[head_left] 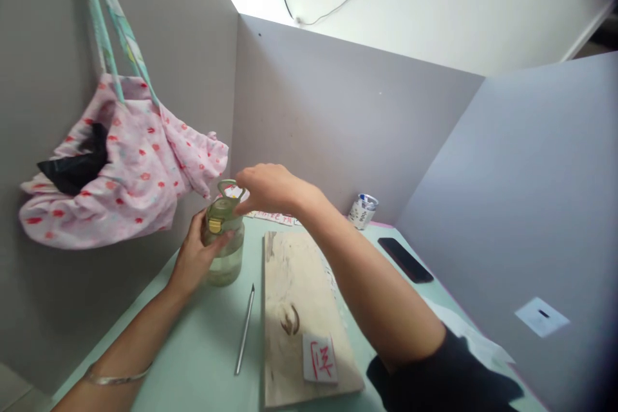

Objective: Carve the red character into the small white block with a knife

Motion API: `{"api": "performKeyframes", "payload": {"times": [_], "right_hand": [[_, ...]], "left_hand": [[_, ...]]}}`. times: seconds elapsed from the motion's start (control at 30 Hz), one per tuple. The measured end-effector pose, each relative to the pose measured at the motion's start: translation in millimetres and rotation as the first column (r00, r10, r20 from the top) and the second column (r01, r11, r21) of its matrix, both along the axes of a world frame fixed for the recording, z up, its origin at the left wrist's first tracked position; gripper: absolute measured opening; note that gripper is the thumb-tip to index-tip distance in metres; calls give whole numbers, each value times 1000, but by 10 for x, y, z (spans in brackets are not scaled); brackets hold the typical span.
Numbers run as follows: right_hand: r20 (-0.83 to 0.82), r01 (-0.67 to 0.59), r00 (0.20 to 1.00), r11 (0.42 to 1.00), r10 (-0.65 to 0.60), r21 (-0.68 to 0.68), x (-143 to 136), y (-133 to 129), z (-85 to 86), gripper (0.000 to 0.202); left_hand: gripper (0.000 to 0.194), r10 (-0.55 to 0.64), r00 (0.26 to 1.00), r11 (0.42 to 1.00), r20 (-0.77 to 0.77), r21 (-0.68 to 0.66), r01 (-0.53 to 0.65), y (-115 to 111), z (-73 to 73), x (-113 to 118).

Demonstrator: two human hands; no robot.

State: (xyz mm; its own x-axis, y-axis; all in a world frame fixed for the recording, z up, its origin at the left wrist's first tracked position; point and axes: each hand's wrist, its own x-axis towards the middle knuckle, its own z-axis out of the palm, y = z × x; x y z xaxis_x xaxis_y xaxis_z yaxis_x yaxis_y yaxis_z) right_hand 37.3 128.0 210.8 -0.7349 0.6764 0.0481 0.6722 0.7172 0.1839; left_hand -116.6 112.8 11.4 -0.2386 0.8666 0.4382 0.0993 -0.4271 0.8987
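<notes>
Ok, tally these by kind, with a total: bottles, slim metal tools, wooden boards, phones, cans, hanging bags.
Bottle: 1
Slim metal tool: 1
Wooden board: 1
Phone: 1
Can: 1
Hanging bag: 1
Total: 6

Green bottle (pixel 226 264), red-spotted pink bag (pixel 140 174).

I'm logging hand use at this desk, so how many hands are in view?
2. The left hand is around the side of the green bottle; the right hand is at the loop above its lid. No other hand shows.
</notes>
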Motion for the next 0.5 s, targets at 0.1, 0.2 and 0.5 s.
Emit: {"api": "performKeyframes", "payload": {"times": [0.1,0.2,0.5], "right_hand": [[74,-169,983,985,170,-19,-22,4,1,51],[140,-240,960,970,243,-37,-135,32,-26,49],[104,-23,994,993,35,-117,-322,25,15,33]], "left_hand": [[71,-49,998,999,28,-4,50,4,7,-21],[67,-85,996,996,36,1,85,11,6,-50],[46,-87,996,996,-26,25,88,175,-216,-104]]}}
